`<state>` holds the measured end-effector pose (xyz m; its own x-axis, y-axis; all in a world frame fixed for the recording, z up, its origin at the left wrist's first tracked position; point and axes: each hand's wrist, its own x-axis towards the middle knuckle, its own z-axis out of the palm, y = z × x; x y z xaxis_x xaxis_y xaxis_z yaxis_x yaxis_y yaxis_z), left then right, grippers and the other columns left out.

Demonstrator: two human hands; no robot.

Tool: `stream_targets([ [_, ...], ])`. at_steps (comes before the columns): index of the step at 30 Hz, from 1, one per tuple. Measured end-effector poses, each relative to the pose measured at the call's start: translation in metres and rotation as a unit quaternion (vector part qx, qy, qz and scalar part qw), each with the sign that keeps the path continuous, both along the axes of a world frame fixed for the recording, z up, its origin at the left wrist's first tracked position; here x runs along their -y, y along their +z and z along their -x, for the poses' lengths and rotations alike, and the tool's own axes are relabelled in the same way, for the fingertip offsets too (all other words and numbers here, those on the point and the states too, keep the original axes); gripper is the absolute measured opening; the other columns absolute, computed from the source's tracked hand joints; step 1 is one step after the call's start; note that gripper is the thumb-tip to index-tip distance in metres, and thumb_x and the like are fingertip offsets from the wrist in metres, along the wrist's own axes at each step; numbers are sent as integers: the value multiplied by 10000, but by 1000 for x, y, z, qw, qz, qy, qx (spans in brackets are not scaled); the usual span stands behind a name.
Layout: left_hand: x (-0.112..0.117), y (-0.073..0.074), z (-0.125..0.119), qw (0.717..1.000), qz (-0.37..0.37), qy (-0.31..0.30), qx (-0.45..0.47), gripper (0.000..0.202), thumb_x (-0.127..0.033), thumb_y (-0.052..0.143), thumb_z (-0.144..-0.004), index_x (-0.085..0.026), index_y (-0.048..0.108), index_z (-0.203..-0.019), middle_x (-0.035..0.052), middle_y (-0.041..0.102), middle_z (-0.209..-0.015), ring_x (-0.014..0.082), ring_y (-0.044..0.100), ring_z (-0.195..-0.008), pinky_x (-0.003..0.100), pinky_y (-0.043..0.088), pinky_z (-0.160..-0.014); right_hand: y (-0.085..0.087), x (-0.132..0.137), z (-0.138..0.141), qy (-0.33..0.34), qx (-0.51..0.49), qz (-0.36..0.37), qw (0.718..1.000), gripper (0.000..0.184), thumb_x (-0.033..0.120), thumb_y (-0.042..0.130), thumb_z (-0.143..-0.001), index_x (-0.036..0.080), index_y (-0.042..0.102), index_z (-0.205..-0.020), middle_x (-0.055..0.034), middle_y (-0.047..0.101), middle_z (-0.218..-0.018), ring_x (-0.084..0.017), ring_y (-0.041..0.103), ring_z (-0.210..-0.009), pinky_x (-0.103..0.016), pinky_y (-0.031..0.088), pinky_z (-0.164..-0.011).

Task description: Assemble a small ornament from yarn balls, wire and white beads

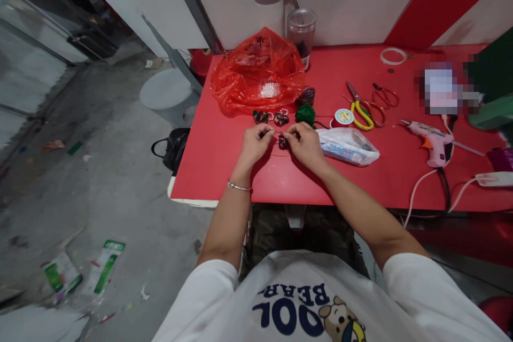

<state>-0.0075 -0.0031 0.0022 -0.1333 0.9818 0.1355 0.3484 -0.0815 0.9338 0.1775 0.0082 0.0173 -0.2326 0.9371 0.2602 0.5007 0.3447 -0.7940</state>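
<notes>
My left hand point(257, 143) is closed in a pinch on a thin cord, over the front part of the red table. Close beside it, my right hand point(303, 143) pinches the same cord. Between the fingertips hangs a small dark multicoloured knotted yarn piece point(282, 142), partly hidden by my right fingers. Just beyond the hands lie two similar yarn pieces point(260, 116) with pink bead loops point(284, 112). A green yarn ball point(305, 115) sits past my right hand, and a clear plastic bag point(350, 147) with a blue packet lies to its right.
A red plastic bag point(256, 72) holding white beads spreads over the red table point(216, 171) at the back left, near a clear cup point(301, 32). Yellow-handled pliers point(362, 115), red-handled scissors point(379, 112), a thread spool point(343, 116) and a pink glue gun point(430, 139) with its cable lie rightward.
</notes>
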Motion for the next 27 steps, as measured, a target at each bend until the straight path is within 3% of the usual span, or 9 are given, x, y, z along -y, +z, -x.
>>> stream_targets([
  [8,1,3,0,1000,-9,-8,-26,105,-195,661,-856,-189,692,-756,15,681,-737,149,587,-700,290,471,-703,-5,-3,-2,13,32,-19,999,140,214,575,-993,185,694,-926,-95,682,-962,-234,625,-938,-359,490,-899],
  [11,2,6,-1,999,-25,-12,-37,91,-173,674,-846,-191,699,-761,27,694,-780,156,603,-741,301,480,-734,-6,-4,-3,36,41,-20,998,281,205,503,-1027,177,739,-1177,-116,682,-1082,-250,643,-1034,-379,499,-967],
  [15,3,7,-1,1000,-15,-17,-19,107,-183,656,-876,-201,684,-774,20,680,-761,154,594,-721,297,485,-715,-6,-2,-4,80,78,-3,994,442,222,521,-1037,268,672,-1450,-90,650,-1093,-240,643,-996,-371,517,-918],
  [21,4,11,-1,1000,-9,-9,1,112,-164,636,-873,-201,660,-770,1,655,-735,134,559,-681,287,477,-708,-8,-1,-2,86,103,2,991,295,214,634,-1003,236,799,-1247,-96,705,-1040,-232,659,-955,-356,510,-889],
  [24,4,11,-1,1000,-10,-7,2,107,-181,642,-872,-200,658,-768,2,656,-735,136,553,-679,288,472,-699,-10,-3,-2,77,91,-10,993,236,193,632,-1003,219,810,-1156,-104,746,-1070,-240,674,-1006,-363,512,-930],
  [27,4,10,-2,1000,-12,-4,5,104,-207,649,-878,-199,660,-775,4,660,-744,139,560,-696,288,473,-709,-10,-3,-3,58,131,-22,989,179,218,624,-1012,204,794,-1067,-115,738,-1054,-252,672,-980,-357,509,-865],
])
